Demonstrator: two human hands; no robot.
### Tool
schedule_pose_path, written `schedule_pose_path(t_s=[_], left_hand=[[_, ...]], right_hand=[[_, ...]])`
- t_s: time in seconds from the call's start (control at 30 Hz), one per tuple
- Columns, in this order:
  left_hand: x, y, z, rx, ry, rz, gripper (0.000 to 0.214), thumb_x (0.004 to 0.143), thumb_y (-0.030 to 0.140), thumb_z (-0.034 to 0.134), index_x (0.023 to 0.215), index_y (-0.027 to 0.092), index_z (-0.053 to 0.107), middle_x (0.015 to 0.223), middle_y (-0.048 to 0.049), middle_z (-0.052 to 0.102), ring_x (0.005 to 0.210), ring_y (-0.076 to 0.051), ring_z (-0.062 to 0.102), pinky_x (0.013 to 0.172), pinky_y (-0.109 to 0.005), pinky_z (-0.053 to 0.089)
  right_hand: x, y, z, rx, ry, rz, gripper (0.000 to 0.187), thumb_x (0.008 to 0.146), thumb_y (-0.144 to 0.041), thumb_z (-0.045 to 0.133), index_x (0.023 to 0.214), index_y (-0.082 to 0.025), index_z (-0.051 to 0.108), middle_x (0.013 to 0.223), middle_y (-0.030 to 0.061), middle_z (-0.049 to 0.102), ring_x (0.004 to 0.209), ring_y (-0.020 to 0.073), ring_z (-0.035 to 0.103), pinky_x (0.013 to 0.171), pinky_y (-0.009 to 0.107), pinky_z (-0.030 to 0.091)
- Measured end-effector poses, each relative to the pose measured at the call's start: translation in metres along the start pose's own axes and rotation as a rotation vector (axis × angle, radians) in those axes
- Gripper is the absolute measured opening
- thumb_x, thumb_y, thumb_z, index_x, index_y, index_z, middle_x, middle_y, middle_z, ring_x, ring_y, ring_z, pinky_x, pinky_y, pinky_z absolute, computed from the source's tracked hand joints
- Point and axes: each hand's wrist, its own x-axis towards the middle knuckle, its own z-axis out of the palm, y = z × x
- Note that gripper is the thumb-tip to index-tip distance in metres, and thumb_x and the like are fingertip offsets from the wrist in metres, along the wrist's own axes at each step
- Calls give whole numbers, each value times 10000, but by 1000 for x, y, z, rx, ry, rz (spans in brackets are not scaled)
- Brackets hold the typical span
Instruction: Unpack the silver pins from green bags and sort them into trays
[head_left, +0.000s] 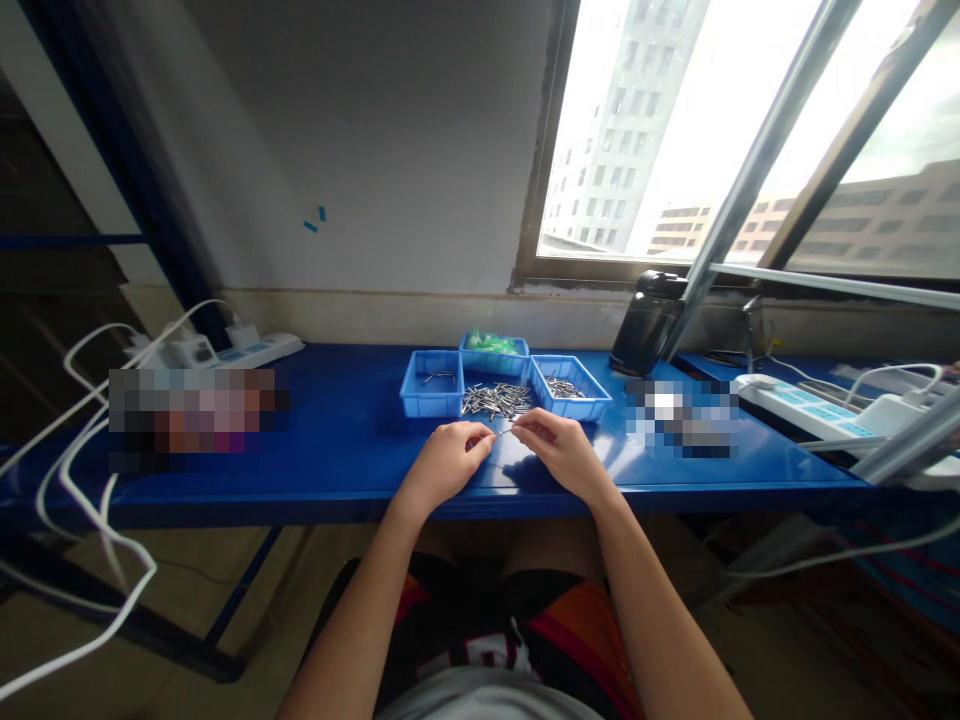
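Just in front of a loose pile of small silver metal pins (pixel 496 399), my two hands meet over the blue table. A thin metal pin (pixel 505 431) spans the gap between my fingertips; its exact kind is too small to make out. My left hand (pixel 448 458) pinches its left end, and my right hand (pixel 559 450) pinches the right end. Beyond the left hand, a blue bin (pixel 433 406) has a few pins in it. The blue bin (pixel 577 409) past my right hand contains many more. Behind the pile, another blue bin (pixel 517 365) holds green plastic-like pieces (pixel 491 343).
A black bottle (pixel 645 325) stands by the window at back right. White power strips (pixel 259 350) and cables lie at the left, with another white power strip (pixel 799 403) at the right. Blurred-out items rest on both sides. The table's front edge (pixel 525 508) runs below my wrists.
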Motion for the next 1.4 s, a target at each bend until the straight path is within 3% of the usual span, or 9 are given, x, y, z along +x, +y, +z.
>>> schedule_pose_path(t_s=[0.2, 0.43, 0.6, 0.8, 1.0, 1.13, 1.3, 1.4], left_hand=[[1, -1, 1, 32, -35, 20, 294, 858, 292, 428, 892, 200, 705, 941, -46, 704, 902, -212, 612, 794, -272, 445], [0, -2, 0, -102, 37, -31, 269, 857, 326, 436, 850, 188, 668, 830, -29, 694, 772, -184, 620, 697, -257, 441], [-1, -1, 0, -150, 94, -41, 260, 850, 345, 455, 846, 177, 653, 783, -18, 673, 731, -169, 602, 666, -250, 431], [-1, -2, 1, -159, 75, -8, 256, 838, 356, 480, 905, 194, 667, 793, -13, 671, 737, -163, 596, 672, -246, 432], [0, -5, 1, -143, 106, -55, 257, 835, 341, 474, 905, 180, 662, 792, -25, 668, 732, -166, 597, 681, -253, 435], [1, -7, 2, -120, 119, -71, 251, 836, 336, 465, 854, 178, 659, 771, -26, 667, 717, -166, 595, 664, -251, 429], [1, -8, 3, -103, 116, -104, 253, 835, 348, 464, 833, 186, 657, 745, -25, 655, 699, -163, 589, 643, -250, 426], [1, -8, 2, -116, 130, -142, 249, 830, 357, 469, 863, 187, 648, 732, -23, 649, 686, -162, 588, 627, -249, 427]], right_hand=[[-1, -2, 0, 23, 5, -10, 185, 840, -351, 547, 832, -188, 634, 717, 27, 651, 662, 164, 590, 593, 255, 447], [1, 1, 0, -56, 6, -5, 207, 845, -354, 534, 836, -188, 657, 724, 22, 659, 670, 164, 594, 607, 252, 447], [2, 7, 2, -115, -78, -41, 185, 846, -320, 535, 824, -191, 666, 766, 19, 670, 687, 154, 594, 629, 245, 442], [2, 6, 2, -157, -133, -45, 164, 853, -291, 531, 806, -200, 659, 759, 6, 664, 677, 141, 582, 628, 236, 432], [3, 3, 3, -174, -36, -38, 162, 853, -291, 528, 826, -190, 652, 717, 7, 657, 654, 140, 593, 604, 225, 435], [7, 4, -6, -357, 75, -31, 175, 849, -293, 521, 810, -190, 656, 717, 21, 661, 663, 156, 600, 627, 245, 430], [17, 9, -38, -687, 216, 165, 216, 859, -309, 484, 855, -195, 667, 797, 59, 686, 704, 194, 620, 620, 271, 408], [22, 13, -55, -849, 222, 307, 245, 864, -341, 466, 878, -207, 670, 807, 70, 694, 725, 230, 627, 574, 279, 379]])
